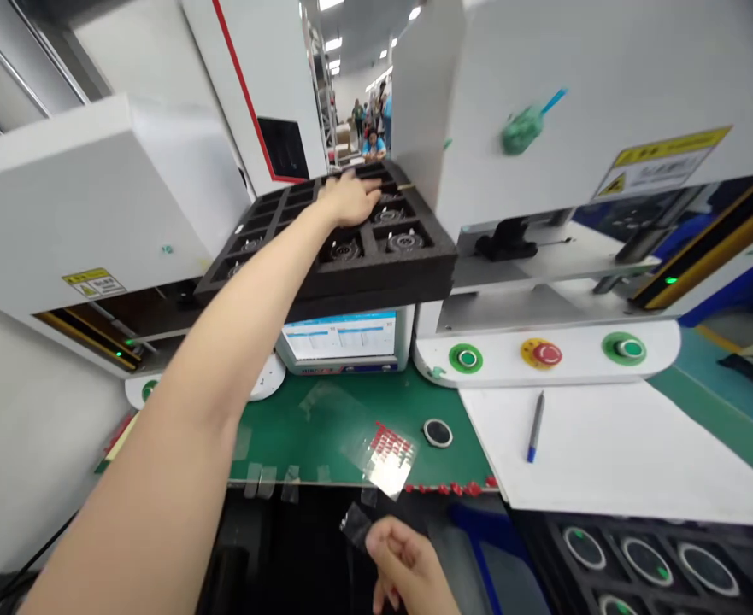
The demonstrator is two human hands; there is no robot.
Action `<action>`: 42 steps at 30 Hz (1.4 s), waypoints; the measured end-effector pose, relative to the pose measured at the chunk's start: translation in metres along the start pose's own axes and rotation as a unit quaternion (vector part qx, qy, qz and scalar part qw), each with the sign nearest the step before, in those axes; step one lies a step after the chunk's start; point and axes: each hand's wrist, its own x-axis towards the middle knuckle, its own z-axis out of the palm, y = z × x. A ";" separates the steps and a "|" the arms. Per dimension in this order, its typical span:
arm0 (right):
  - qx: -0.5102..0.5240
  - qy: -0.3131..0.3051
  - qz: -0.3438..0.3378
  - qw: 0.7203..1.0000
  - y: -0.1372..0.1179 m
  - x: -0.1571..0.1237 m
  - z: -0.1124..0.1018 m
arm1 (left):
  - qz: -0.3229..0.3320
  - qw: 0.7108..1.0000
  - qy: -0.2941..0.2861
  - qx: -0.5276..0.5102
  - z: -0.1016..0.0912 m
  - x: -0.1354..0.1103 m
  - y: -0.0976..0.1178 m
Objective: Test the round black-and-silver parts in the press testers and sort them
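My left hand reaches far over a black foam tray raised between two white machines. Its visible fingers are stretched apart, and their tips are partly hidden at the tray's compartments. Round black parts with small prongs sit in several compartments near this hand. Low in front of me, my right hand pinches a small clear plastic film between thumb and fingers. Above that film, a sheet of red stickers lies on the green mat. One round black disc with a silver rim rests beside the sheet.
A monitor stands under the raised tray. The right machine has green buttons and a red emergency button. White paper bears a pen. Another black tray with rimmed discs sits at lower right. Film pieces stick along the mat's edge.
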 end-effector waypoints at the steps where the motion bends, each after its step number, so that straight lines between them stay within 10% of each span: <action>1: 0.011 0.007 0.003 1.000 0.001 0.005 0.003 | 0.010 1.000 0.020 -0.004 -0.003 -0.007 0.002; 4: 0.045 0.037 -0.005 0.998 0.003 0.024 0.013 | 0.065 0.990 0.119 -0.035 -0.015 -0.059 0.010; 7: 0.095 0.083 -0.017 0.992 0.012 0.037 0.026 | 0.194 0.944 0.241 -0.115 -0.007 -0.161 0.006; 11: 0.157 0.160 -0.017 0.974 0.037 0.046 0.043 | 0.259 0.954 0.106 -0.103 0.058 -0.314 -0.033; 15: 0.173 0.205 -0.016 0.963 0.058 0.052 0.051 | 0.233 0.969 -0.013 -0.076 0.136 -0.397 -0.072; 25: -0.028 0.232 -0.099 0.967 0.039 0.018 0.015 | 0.184 0.976 -0.108 -0.041 0.175 -0.420 -0.084; 32: -0.281 0.384 -0.239 0.847 -0.066 0.049 -0.067 | 0.135 0.988 0.003 -0.078 0.204 -0.424 -0.078; 42: -0.393 0.357 -0.238 0.813 -0.055 0.089 -0.071 | -0.022 0.964 -0.006 -0.267 0.181 -0.424 -0.042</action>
